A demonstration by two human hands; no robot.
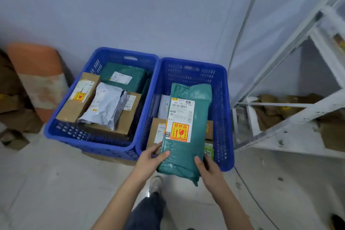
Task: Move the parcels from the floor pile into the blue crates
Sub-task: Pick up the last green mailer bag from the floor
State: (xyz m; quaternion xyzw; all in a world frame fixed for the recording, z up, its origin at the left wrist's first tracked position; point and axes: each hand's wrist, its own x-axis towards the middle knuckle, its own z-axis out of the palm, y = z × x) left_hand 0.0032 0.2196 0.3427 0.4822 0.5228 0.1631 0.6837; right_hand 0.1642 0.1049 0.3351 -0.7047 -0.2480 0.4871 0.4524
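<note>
**Green parcel going into right crate**

I'm holding the green parcel (186, 129) by its near end: left hand (151, 160) and right hand (209, 172) both gripping, one per side. It's hanging over the right crate (222, 117), above the boxes (156, 132). Long axis is running straight away from me, label up, far end toward the wall. Left crate (56, 130) is looking fuller.

Both forearms were bare, with no sleeves, watch or rings showing on the left hand (149, 160) or the right hand (209, 170). The person wore dark blue trousers (147, 213) and a pale, scuffed shoe (155, 185).
</note>
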